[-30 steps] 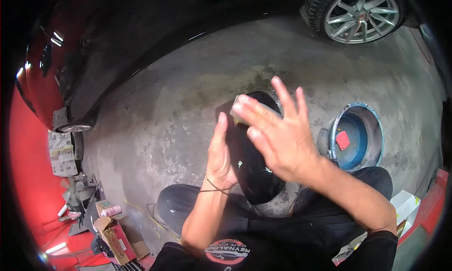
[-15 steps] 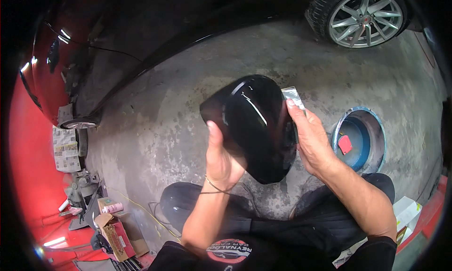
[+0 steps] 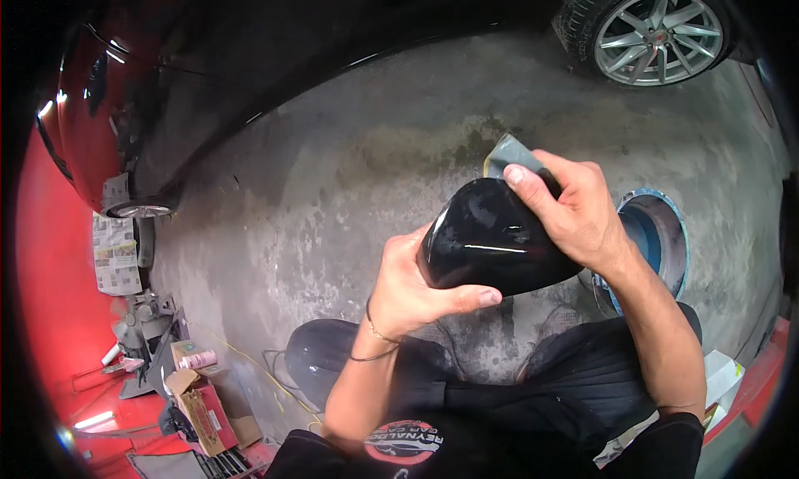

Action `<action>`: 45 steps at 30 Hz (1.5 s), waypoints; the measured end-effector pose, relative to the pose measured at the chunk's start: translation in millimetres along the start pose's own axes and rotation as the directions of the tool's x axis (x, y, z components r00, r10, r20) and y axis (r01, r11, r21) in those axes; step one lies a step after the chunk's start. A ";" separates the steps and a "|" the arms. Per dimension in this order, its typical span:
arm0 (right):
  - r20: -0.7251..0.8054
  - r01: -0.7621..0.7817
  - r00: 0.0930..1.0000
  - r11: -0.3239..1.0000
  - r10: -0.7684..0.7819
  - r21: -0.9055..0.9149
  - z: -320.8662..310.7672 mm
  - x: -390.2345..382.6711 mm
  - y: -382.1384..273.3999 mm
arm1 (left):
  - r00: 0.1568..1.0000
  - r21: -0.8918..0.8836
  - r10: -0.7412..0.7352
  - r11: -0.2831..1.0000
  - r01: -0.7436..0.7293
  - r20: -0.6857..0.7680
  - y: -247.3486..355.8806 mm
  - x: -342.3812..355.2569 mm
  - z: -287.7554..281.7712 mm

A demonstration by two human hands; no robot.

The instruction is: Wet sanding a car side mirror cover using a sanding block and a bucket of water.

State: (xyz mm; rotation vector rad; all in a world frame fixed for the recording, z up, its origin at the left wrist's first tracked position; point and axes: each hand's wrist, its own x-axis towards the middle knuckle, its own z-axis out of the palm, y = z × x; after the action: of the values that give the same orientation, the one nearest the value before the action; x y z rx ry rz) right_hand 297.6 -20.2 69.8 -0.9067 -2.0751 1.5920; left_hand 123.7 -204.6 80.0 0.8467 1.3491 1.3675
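Note:
A glossy black car mirror cover [image 3: 491,242] is held in front of me above the floor. My left hand [image 3: 412,287] grips its left end, with the thumb along the near edge and the other fingers partly hidden behind it. In my right hand [image 3: 574,204] is a folded grey piece of sandpaper [image 3: 512,153], pinched under the thumb at the cover's far right edge. The sandpaper sticks up past the rim, and the right fingertips are out of sight behind it.
A blue bucket [image 3: 684,246] stands to the right, partly behind my right forearm. A dark car body [image 3: 291,63] spans the far side, with a silver-spoked wheel [image 3: 660,38] at far right. Cardboard boxes [image 3: 208,412] and a yellow cord [image 3: 250,364] lie at left.
The mirror cover has turned and tilted, so its broad end no longer points away. My right hand has moved up and over its far edge with the sandpaper; my left hand wraps its left end.

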 end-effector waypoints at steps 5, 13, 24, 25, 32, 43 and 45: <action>-0.102 0.119 0.986 0.985 -0.132 -0.126 16.0 11.5 5.0 | 0.893 0.024 0.179 0.982 -0.186 -0.412 -55.9 -9.0 -14.5; 0.057 0.507 0.797 0.614 -0.602 -0.605 66.8 -14.6 5.4 | 0.760 0.128 0.167 0.985 -0.111 -0.628 -47.0 10.2 -16.1; 0.249 0.549 0.830 0.654 -0.499 -0.521 72.6 -24.0 3.0 | 0.733 -0.114 -0.044 0.992 -0.046 -0.679 -31.8 19.7 -11.2; 0.188 0.485 0.862 0.656 -0.471 -0.578 69.5 -16.2 7.1 | 0.746 -0.086 -0.030 0.996 -0.036 -0.665 -34.9 16.6 -9.9; 0.156 0.432 0.884 0.643 -0.441 -0.632 64.8 -5.7 2.5 | 0.748 -0.094 -0.009 0.993 -0.071 -0.663 -48.2 16.0 -15.1; 0.198 0.502 0.856 0.677 -0.478 -0.537 75.9 -20.5 2.7 | 0.698 -0.077 -0.003 0.994 -0.074 -0.716 -46.8 24.5 -9.7; 0.152 0.440 0.885 0.681 -0.440 -0.586 69.3 -9.1 2.9 | 0.711 0.022 0.064 0.997 -0.068 -0.700 -52.9 21.6 -14.0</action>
State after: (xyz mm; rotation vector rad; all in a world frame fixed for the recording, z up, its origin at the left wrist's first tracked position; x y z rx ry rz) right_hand 260.9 -75.4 47.6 -0.4965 -2.6034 0.6639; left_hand 114.0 -194.2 22.9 0.3538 1.8972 1.8543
